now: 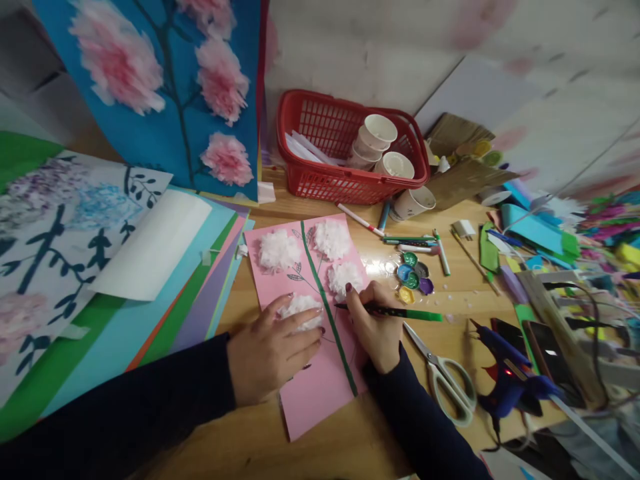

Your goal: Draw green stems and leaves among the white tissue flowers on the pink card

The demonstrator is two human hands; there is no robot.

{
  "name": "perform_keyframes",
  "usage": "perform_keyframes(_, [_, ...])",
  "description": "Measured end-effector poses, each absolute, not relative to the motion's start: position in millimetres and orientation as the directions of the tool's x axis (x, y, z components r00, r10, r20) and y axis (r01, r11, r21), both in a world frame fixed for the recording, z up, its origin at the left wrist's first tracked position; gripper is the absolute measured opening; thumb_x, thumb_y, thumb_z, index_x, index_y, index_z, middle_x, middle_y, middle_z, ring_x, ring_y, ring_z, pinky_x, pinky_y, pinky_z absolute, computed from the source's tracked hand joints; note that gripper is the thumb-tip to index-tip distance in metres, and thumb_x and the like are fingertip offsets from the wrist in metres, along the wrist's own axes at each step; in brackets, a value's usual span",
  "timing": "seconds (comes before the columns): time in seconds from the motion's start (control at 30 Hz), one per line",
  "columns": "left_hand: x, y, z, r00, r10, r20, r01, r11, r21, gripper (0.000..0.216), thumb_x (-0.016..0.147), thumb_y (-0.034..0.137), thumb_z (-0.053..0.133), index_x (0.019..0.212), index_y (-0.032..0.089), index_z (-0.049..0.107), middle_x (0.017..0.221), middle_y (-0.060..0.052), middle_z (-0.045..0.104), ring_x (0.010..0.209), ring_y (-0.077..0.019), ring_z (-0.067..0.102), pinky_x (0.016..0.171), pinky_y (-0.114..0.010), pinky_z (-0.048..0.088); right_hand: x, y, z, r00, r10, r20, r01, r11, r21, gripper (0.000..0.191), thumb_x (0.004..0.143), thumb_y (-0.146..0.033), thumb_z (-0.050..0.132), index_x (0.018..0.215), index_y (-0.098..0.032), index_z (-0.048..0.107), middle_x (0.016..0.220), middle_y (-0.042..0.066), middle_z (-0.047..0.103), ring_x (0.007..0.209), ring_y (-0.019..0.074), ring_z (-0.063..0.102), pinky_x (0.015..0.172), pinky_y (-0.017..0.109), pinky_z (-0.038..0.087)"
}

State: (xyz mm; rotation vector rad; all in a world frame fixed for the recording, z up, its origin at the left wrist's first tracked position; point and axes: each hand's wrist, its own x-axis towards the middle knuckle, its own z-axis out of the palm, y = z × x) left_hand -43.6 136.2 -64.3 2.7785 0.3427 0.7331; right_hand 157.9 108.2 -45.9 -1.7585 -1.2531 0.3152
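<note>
A pink sheet of paper (320, 387) lies on the wooden table with a green strip (330, 313) down its middle and several white tissue flowers (333, 239) glued on. My left hand (273, 347) lies flat on the sheet, fingers spread, touching the lowest white flower (300, 305). My right hand (373, 323) is closed around a green marker (400, 312), its tip on the paper just right of the green strip.
A red basket (320, 175) with paper cups stands behind the sheet. Markers (410, 240), paint pots (413, 277), scissors (445, 380) and a blue glue gun (510, 380) lie to the right. Stacked coloured paper (200, 280) and flower pictures sit left; paper scraps clutter the far right.
</note>
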Motion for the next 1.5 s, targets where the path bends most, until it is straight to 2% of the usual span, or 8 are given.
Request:
perform_keyframes(0.1, [-45.1,138.3,-63.3,0.857,0.284,0.429,0.155,-0.938,0.311,0.032,0.09,0.011,0.046,0.117,0.016,0.062,0.119,-0.002,0.069,0.134,-0.0243,0.038,0.116,-0.054,0.002,157.5,109.1,-46.3,0.445,0.846,0.293,0.613,-0.049,-0.788,0.041,0.081,-0.024,0.063,0.05,-0.021,0.036,0.045,-0.008,0.036,0.043,0.0074,0.032,0.043,0.023,0.027])
perform_keyframes(0.23, [-45.8,139.5,-60.9,0.871,0.271,0.409,0.163,-0.946,0.28,0.034,0.087,0.012,0.048,0.117,0.018,0.063,0.119,-0.002,0.069,0.135,-0.0241,0.037,0.116,-0.053,0.005,157.6,109.3,-48.0,0.439,0.849,0.293,0.613,-0.044,-0.789,0.04,0.079,-0.023,0.064,0.051,-0.021,0.037,0.046,-0.007,0.037,0.044,0.0076,0.033,0.044,0.023,0.029])
perform_keyframes(0.43, [-45.4,138.0,-62.8,0.862,0.295,0.412,0.184,-0.94,0.288,0.034,0.09,0.012,0.043,0.117,0.019,0.063,0.119,-0.002,0.069,0.133,-0.0227,0.038,0.116,-0.053,0.004,156.8,109.5,-47.1,0.447,0.845,0.294,0.632,-0.066,-0.772,0.04,0.08,-0.024,0.064,0.051,-0.022,0.036,0.047,-0.008,0.033,0.045,0.0079,0.03,0.044,0.023,0.028])
perform_keyframes(0.9, [-46.5,138.4,-63.3,0.87,0.303,0.39,0.195,-0.936,0.292,0.035,0.088,0.013,0.046,0.118,0.021,0.063,0.119,-0.001,0.069,0.131,-0.0235,0.041,0.115,-0.055,0.007,156.8,110.0,-49.2,0.429,0.854,0.293,0.682,-0.094,-0.725,0.039,0.081,-0.025,0.064,0.053,-0.022,0.037,0.048,-0.008,0.035,0.046,0.008,0.031,0.044,0.023,0.029])
perform_keyframes(1.2, [-45.3,138.8,-63.6,0.853,0.312,0.418,0.178,-0.928,0.329,0.033,0.092,0.013,0.041,0.116,0.021,0.062,0.119,0.001,0.069,0.13,-0.0225,0.041,0.116,-0.053,-0.001,157.1,108.6,-50.3,0.421,0.869,0.259,0.657,-0.095,-0.748,0.039,0.079,-0.024,0.061,0.052,-0.022,0.034,0.047,-0.008,0.032,0.044,0.0071,0.03,0.043,0.022,0.027])
perform_keyframes(1.33, [-45.4,139.1,-64.4,0.85,0.309,0.427,0.166,-0.926,0.341,0.033,0.089,0.012,0.044,0.117,0.018,0.061,0.118,0.0,0.07,0.129,-0.0235,0.042,0.115,-0.054,0.0,157.7,107.9,-51.1,0.403,0.873,0.274,0.653,-0.065,-0.755,0.037,0.078,-0.021,0.059,0.051,-0.022,0.034,0.047,-0.008,0.033,0.044,0.0071,0.031,0.043,0.022,0.027])
perform_keyframes(1.5, [-45.8,138.9,-63.9,0.861,0.308,0.405,0.183,-0.931,0.317,0.034,0.089,0.012,0.044,0.117,0.021,0.062,0.119,-0.001,0.069,0.13,-0.0229,0.041,0.114,-0.054,0.002,157.8,107.7,-49.3,0.382,0.884,0.269,0.642,-0.044,-0.765,0.036,0.076,-0.019,0.058,0.05,-0.022,0.033,0.047,-0.008,0.032,0.043,0.0069,0.03,0.042,0.022,0.026])
